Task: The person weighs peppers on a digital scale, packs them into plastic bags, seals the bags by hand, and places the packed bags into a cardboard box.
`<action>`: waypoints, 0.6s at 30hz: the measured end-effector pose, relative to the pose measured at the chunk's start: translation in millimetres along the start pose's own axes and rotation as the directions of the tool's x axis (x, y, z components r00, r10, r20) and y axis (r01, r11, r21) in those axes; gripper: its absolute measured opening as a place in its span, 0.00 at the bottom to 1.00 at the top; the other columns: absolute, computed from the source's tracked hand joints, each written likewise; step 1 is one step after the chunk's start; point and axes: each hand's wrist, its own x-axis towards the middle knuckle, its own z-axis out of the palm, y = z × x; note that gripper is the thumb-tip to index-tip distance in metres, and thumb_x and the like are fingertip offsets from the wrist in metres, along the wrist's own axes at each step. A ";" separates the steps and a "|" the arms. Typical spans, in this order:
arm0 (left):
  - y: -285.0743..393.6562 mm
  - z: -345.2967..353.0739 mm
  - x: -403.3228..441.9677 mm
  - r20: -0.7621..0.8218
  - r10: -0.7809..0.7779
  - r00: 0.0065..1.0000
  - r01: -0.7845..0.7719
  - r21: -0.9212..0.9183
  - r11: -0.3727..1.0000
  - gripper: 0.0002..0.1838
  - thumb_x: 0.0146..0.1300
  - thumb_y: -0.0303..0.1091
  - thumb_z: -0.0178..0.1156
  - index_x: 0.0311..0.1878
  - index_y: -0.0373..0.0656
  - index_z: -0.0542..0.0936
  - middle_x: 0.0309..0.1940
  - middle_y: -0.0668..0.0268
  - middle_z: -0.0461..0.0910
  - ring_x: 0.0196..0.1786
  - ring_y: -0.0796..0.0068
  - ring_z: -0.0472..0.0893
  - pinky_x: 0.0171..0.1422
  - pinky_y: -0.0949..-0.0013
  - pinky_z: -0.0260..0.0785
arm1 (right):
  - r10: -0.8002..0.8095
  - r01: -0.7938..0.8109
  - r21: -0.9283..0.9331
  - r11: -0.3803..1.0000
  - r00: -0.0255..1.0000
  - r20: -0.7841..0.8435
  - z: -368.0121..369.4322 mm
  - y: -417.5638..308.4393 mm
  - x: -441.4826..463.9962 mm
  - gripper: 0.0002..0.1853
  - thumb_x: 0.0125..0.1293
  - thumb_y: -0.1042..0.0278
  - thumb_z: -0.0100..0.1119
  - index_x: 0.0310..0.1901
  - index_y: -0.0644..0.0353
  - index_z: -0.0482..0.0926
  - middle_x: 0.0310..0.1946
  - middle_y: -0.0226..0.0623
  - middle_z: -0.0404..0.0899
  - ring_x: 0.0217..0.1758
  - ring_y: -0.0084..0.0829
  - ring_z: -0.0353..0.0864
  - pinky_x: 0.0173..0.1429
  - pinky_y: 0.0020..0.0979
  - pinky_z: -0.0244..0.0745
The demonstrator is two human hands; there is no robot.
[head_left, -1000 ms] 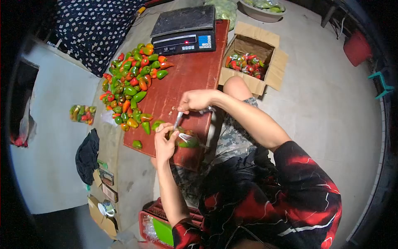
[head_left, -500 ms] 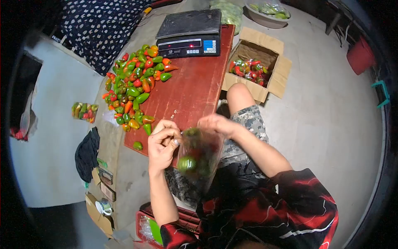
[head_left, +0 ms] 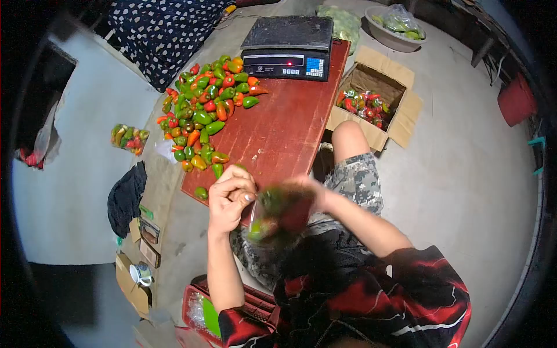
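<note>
A clear plastic bag of peppers (head_left: 271, 216) hangs between my hands above my lap, smeared by motion. At its upper left corner my left hand (head_left: 231, 198) is closed, thumb and fingers pinching the plastic. My right hand (head_left: 307, 191) is at the bag's upper right side, its fingers too blurred to read. A loose pile of green, red and orange peppers (head_left: 203, 110) lies on the red wooden board (head_left: 284, 122) beyond my left hand. One green pepper (head_left: 201, 192) sits apart near the board's front left corner.
A digital scale (head_left: 287, 49) stands at the board's far end. Right of it, an open cardboard box (head_left: 400, 98) holds bagged peppers. A basin (head_left: 394, 37) stands behind. Another pepper bag (head_left: 129, 139) lies at left, and a red crate (head_left: 194, 307) is by my left elbow.
The view has shifted, so the board and box appear farther right. The bag has swung up and tilted between my hands. My left hand keeps its pinch; my right hand is more blurred.
</note>
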 end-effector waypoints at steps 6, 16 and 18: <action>-1.5 -10.8 1.8 -0.060 0.018 0.998 0.014 0.484 0.875 0.02 0.57 0.22 0.61 0.32 0.33 0.81 0.32 0.65 0.75 0.36 0.74 0.75 0.40 0.70 0.67 | -0.062 0.030 -0.320 0.947 0.994 -0.092 9.4 -51.4 -7.0 0.16 0.78 0.59 0.50 0.37 0.61 0.80 0.22 0.20 0.69 0.23 0.15 0.66 0.26 0.22 0.61; 6.9 -16.6 4.6 0.264 -0.137 0.955 0.087 0.194 0.977 0.06 0.51 0.23 0.64 0.34 0.33 0.81 0.30 0.67 0.74 0.34 0.74 0.74 0.39 0.70 0.66 | -0.141 0.147 0.021 0.989 0.973 -0.180 -18.2 -26.5 8.6 0.10 0.70 0.69 0.61 0.45 0.67 0.84 0.34 0.36 0.85 0.31 0.20 0.80 0.36 0.22 0.76; 7.7 -17.0 6.8 0.176 -0.104 0.979 0.033 0.369 0.929 0.05 0.53 0.25 0.65 0.32 0.34 0.81 0.29 0.66 0.75 0.35 0.73 0.75 0.40 0.68 0.66 | -0.125 0.136 0.017 0.991 0.948 -0.292 -10.0 -42.5 2.0 0.07 0.67 0.78 0.60 0.44 0.67 0.84 0.33 0.39 0.85 0.31 0.24 0.81 0.37 0.26 0.77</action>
